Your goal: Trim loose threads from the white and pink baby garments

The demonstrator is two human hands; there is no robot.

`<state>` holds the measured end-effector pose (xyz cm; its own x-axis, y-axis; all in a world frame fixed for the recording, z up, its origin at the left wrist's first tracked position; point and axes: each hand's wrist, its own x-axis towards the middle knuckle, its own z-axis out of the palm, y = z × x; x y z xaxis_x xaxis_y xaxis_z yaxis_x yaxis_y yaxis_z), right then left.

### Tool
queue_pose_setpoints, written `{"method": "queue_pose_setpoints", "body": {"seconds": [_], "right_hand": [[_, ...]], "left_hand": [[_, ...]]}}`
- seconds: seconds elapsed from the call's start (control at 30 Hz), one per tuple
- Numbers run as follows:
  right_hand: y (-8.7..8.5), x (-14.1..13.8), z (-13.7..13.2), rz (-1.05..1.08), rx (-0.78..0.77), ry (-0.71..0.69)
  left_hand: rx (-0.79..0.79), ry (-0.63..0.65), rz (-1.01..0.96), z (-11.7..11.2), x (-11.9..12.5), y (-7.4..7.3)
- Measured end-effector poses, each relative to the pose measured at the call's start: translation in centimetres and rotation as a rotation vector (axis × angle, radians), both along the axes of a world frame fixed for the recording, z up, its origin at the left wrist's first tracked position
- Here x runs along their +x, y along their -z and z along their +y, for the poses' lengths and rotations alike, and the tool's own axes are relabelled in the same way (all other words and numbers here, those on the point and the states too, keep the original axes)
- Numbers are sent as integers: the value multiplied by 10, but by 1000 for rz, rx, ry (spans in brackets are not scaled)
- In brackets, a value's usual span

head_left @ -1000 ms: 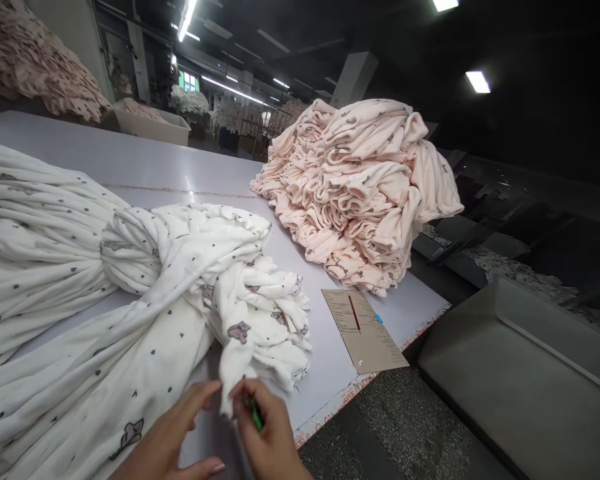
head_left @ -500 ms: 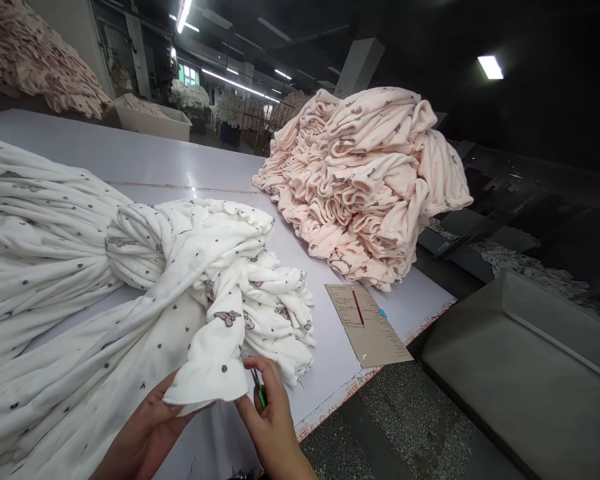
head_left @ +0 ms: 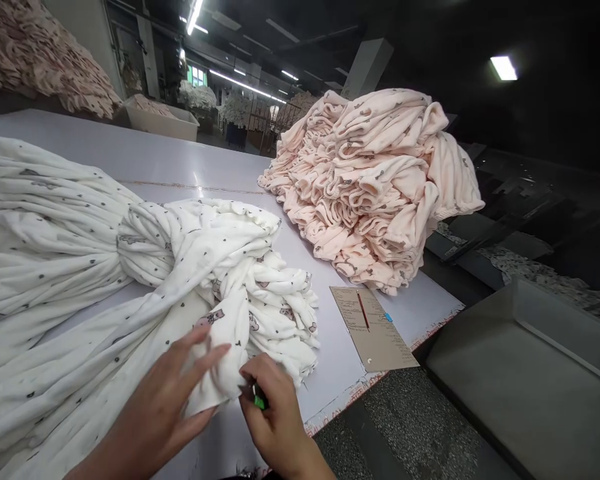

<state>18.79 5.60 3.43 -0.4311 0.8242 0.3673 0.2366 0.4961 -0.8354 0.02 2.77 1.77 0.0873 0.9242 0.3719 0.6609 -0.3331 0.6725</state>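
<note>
White printed fabric (head_left: 180, 267), bunched and knotted, spreads across the left of the table, marked with small dark dots and pinkish-brown figures. Over its near end lies my left hand (head_left: 175, 380), fingers stretched apart on the cloth and thumb by its lower edge. Close on the right, my right hand (head_left: 275, 407) is closed around small thread snips (head_left: 257, 396) with a green part showing. The dark tips of the snips point at the edge of the white cloth; whether they touch it I cannot tell.
A tall heap of pink printed fabric (head_left: 375, 187) stands on the table (head_left: 230, 175). Nearer is a brown card (head_left: 380, 340) with writing, a dark red pencil (head_left: 363, 310) and a blue clip (head_left: 389, 317). A grey bin (head_left: 530, 360) stands beyond the right edge.
My left hand has moved from under the cloth's end up onto its top, fingers spreading. The cloth's end has turned down. My right hand keeps the snips, now tilted more toward the cloth.
</note>
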Motion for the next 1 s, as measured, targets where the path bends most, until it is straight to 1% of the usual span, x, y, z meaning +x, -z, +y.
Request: {"method": "queue_pose_setpoints", "body": {"seconds": [0.03,0.07,0.1,0.13,0.17,0.23,0.27,0.3,0.33,0.37,0.4,0.53,0.57,0.6,0.67,0.73,0.77,0.83,0.9,0.93,0.97,1.0], "right_hand": [[-2,-1,-1,-36,40,-39],[-3,-3,-2,-63,70,-64],[-3,-4,-3,-68,80,-56],[-1,-6,-4,-48,58,-16],[1,-6,-5,0,3,51],[8,-7,-9,140,-172,198],[11,-6,-12,198,-256,240],[14,-6,-14,238,-315,250],[16,-6,-16,257,-342,238],[18,-6,-18,252,-338,218],[18,-6,-19,223,-314,201],[14,-8,-16,14,-155,169],[13,-8,-15,0,-152,177],[11,-6,-13,13,-166,193],[9,-3,-12,86,-218,237],[8,2,-12,156,-249,264],[8,3,-13,181,-254,268],[8,5,-15,212,-266,263],[9,6,-17,218,-275,255],[10,7,-18,215,-275,250],[11,8,-19,211,-272,246],[12,9,-19,204,-263,241]], "left_hand": [[-49,39,-48,3,5,-5],[-130,71,-137,7,10,-9],[-220,93,-244,10,12,-12],[-301,111,-336,14,13,-13],[-364,118,-419,17,12,-13],[-449,82,-590,18,8,-8],[-486,55,-673,17,6,-4],[-522,18,-750,14,5,0],[-549,-28,-831,11,5,5],[-572,-66,-903,8,6,9],[-601,-74,-965,5,7,12],[-755,10,-1276,2,12,16],[-778,16,-1264,3,10,16],[-786,2,-1183,5,7,16],[-773,-36,-919,9,-1,19],[-727,-66,-706,10,-9,23],[-662,-95,-600,10,-13,25],[-460,-143,-315,7,-15,27],[-234,-122,-2,3,-12,24],[-146,-81,97,2,-9,21],[-95,-36,124,3,-5,18],[-70,6,95,4,-1,13]]}}
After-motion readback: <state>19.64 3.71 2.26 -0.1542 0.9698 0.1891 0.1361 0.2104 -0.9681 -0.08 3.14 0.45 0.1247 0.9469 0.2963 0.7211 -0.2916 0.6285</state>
